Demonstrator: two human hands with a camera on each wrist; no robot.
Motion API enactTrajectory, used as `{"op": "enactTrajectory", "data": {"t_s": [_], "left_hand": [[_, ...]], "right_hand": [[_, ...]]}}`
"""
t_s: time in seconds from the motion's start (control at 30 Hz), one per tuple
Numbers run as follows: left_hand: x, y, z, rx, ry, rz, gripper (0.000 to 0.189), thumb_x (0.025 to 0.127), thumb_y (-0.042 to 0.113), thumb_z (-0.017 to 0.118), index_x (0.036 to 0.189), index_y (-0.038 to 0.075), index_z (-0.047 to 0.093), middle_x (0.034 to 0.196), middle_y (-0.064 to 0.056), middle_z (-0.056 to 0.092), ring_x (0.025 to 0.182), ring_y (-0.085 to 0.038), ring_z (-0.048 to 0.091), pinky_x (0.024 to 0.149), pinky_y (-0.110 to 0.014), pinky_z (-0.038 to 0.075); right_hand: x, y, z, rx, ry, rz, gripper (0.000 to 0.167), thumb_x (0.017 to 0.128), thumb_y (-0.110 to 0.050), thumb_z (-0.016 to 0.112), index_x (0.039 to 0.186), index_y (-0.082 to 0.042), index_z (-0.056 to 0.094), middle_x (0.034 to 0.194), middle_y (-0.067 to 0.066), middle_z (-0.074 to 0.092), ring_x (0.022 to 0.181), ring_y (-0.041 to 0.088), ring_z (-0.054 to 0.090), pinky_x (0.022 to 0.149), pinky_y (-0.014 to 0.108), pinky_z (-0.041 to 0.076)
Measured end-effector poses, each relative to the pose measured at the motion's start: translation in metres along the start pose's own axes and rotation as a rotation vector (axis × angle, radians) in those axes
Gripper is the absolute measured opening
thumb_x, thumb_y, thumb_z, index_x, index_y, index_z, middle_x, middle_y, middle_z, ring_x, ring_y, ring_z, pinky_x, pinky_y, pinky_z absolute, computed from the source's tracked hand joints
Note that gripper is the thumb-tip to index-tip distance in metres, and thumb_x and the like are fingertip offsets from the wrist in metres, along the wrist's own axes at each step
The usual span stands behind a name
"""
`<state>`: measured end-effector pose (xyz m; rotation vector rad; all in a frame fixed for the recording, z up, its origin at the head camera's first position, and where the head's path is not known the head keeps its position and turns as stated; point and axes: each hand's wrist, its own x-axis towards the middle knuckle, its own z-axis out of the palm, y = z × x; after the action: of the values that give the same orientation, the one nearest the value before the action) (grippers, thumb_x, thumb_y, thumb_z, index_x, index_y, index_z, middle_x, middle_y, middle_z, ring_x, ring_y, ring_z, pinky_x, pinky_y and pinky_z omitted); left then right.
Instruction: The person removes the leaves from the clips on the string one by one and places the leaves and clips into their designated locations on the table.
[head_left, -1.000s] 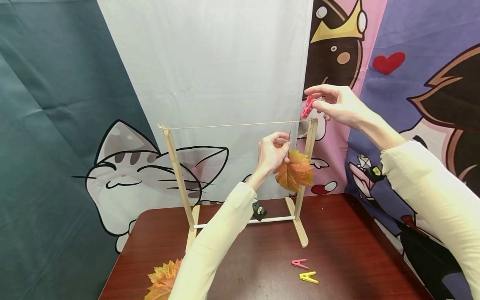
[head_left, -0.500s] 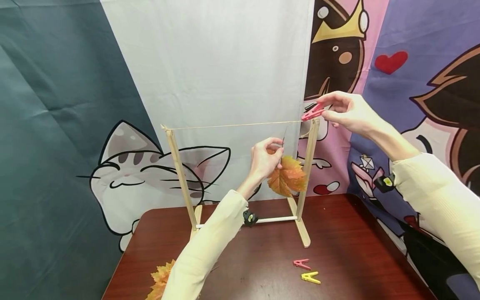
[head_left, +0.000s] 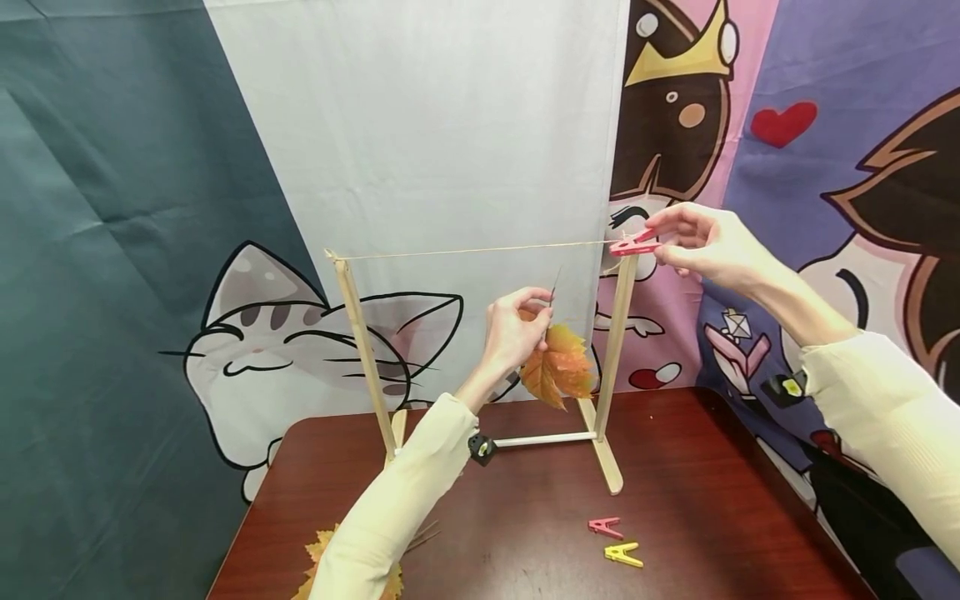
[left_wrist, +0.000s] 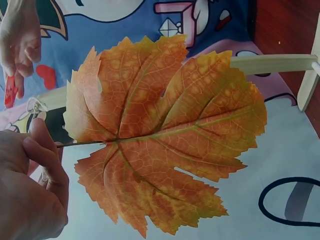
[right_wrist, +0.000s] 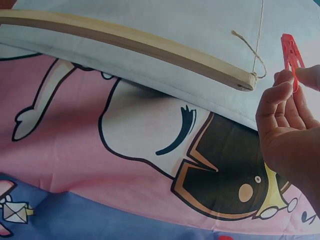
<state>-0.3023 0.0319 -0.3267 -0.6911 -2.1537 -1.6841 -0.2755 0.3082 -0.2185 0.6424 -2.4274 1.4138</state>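
My left hand [head_left: 516, 327] pinches the thin stem of an orange-yellow maple leaf [head_left: 558, 367], which hangs below the string, in front of the right post. The left wrist view shows the leaf [left_wrist: 165, 135] spread flat, its stem running between thumb and fingers. My right hand [head_left: 708, 242] pinches a red clothespin [head_left: 634, 243] by its handle end, level with the top of the right post. In the right wrist view the clothespin [right_wrist: 291, 55] stands beside the knotted string end, apart from the post. The string [head_left: 465, 249] runs taut between two wooden posts.
The wooden frame [head_left: 617, 350] stands on a dark red-brown table [head_left: 525, 517], with a white rod low between its posts. A pink clothespin [head_left: 605, 527] and a yellow clothespin [head_left: 623, 554] lie at front right. More leaves [head_left: 318, 554] lie partly under my left sleeve. A printed cloth hangs behind.
My left hand has moved left and down with the leaf, away from the right post. My right hand has lowered and shifted right, and the red clothespin has tilted from upright to nearly level.
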Motion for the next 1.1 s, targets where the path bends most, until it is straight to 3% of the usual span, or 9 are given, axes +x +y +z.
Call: {"op": "enactTrajectory", "data": {"t_s": [0.2, 0.43, 0.77, 1.1], "left_hand": [[-0.01, -0.004, -0.01, 0.02, -0.003, 0.012, 0.019, 0.089, -0.001, 0.069, 0.106, 0.005, 0.073, 0.079, -0.006, 0.07, 0.041, -0.013, 0.059, 0.042, -0.032, 0.052], [-0.024, -0.009, -0.024, 0.043, -0.003, 0.0, 0.021, 0.089, -0.002, 0.069, 0.108, 0.004, 0.073, 0.082, -0.01, 0.07, 0.041, -0.015, 0.059, 0.041, -0.032, 0.052], [-0.043, -0.018, -0.044, 0.141, -0.006, -0.008, 0.02, 0.089, -0.001, 0.069, 0.108, 0.006, 0.074, 0.084, -0.014, 0.072, 0.041, -0.02, 0.061, 0.04, -0.03, 0.051], [-0.06, -0.027, -0.063, 0.221, -0.009, 0.01, 0.022, 0.087, -0.004, 0.068, 0.105, 0.007, 0.074, 0.077, -0.007, 0.071, 0.039, -0.01, 0.057, 0.039, -0.029, 0.049]], "right_hand": [[-0.011, 0.006, 0.001, 0.05, -0.034, 0.004, 0.033, 0.091, 0.005, 0.066, 0.123, -0.001, 0.06, 0.095, 0.004, 0.069, 0.061, 0.016, 0.056, 0.046, 0.024, 0.045], [-0.024, 0.017, 0.004, 0.062, -0.052, 0.0, 0.035, 0.09, 0.007, 0.066, 0.121, -0.008, 0.062, 0.1, -0.004, 0.071, 0.074, 0.012, 0.065, 0.053, 0.023, 0.048], [-0.044, 0.038, 0.011, 0.067, -0.09, -0.026, 0.036, 0.089, 0.01, 0.066, 0.122, -0.002, 0.059, 0.104, -0.005, 0.071, 0.08, 0.015, 0.066, 0.054, 0.023, 0.051], [-0.065, 0.057, 0.021, 0.149, -0.132, -0.057, 0.034, 0.088, 0.015, 0.064, 0.118, 0.001, 0.059, 0.104, -0.001, 0.072, 0.08, 0.011, 0.067, 0.054, 0.021, 0.048]]}}
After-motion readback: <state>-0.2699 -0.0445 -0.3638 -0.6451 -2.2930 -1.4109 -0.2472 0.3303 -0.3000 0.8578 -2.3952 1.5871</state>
